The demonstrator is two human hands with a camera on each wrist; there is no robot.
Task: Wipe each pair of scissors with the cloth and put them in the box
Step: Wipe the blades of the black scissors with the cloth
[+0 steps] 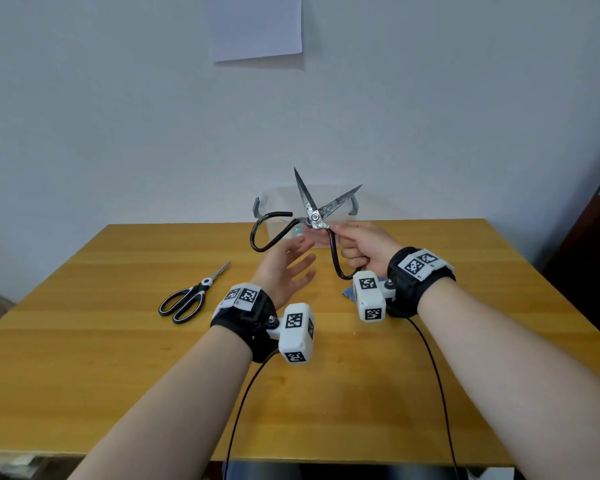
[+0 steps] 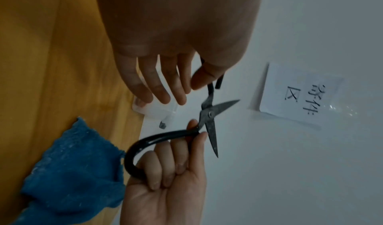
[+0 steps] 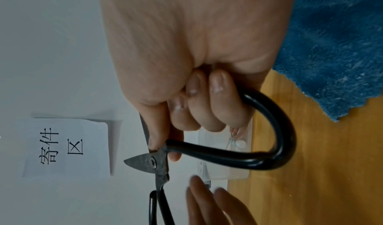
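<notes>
Large iron scissors (image 1: 315, 216) with black loop handles are held above the table, blades spread apart and pointing up. My right hand (image 1: 361, 244) grips the right handle loop, fingers curled round it (image 3: 196, 97). My left hand (image 1: 291, 261) is beside the left handle loop with its fingers straight (image 2: 165, 81) and holds nothing; I cannot tell whether it touches the handle. A blue cloth (image 1: 350, 292) lies on the table under my right wrist (image 2: 68, 171). Smaller black-and-white scissors (image 1: 194, 296) lie blades together on the table to the left. A clear plastic box (image 1: 278, 199) stands behind the raised scissors.
The wooden table (image 1: 118, 358) reaches back to a white wall, and the box stands at its far edge. A paper sheet (image 1: 257, 26) with writing hangs on the wall. Two black cables (image 1: 437, 393) run from my wrists to the near edge.
</notes>
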